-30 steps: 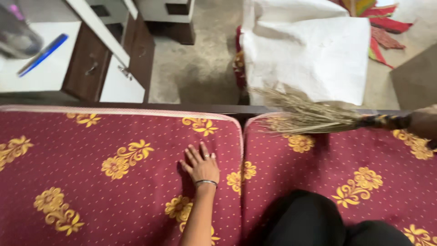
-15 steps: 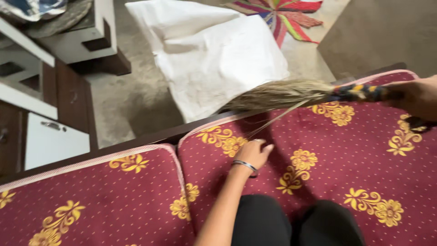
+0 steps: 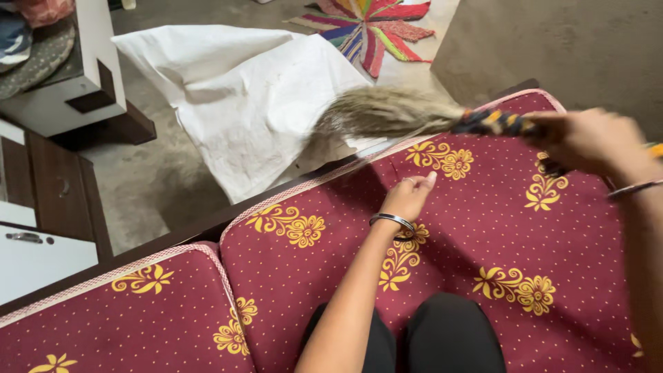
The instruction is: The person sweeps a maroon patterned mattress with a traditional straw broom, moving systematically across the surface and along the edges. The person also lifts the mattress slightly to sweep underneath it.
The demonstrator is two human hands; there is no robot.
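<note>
The grass broom lies almost level across the upper middle of the frame. Its head is a thick, pale tan-grey bunch of dry fibres that fans out toward the left, the tips reaching past the far edge of the cushion and over the white sack. Toward the right the fibres narrow into a handle wrapped in dark blue and yellow banding. The right hand, at the upper right and blurred, is clenched around that wrapped handle; a thin bangle sits on its wrist.

The left hand is in the middle of the frame, fingers loosely curled with the fingertips down on the right maroon cushion, grasping nothing that can be made out. It wears one metal bangle.

There is one broom. Two maroon cushions show, both dotted and printed with yellow flower motifs: the right one under both hands, the left maroon cushion at the lower left. One white sack lies spread on the grey floor at the upper left, and one colourful patchwork mat lies at the top centre. The person's two knees in black fabric fill the bottom centre.
</note>
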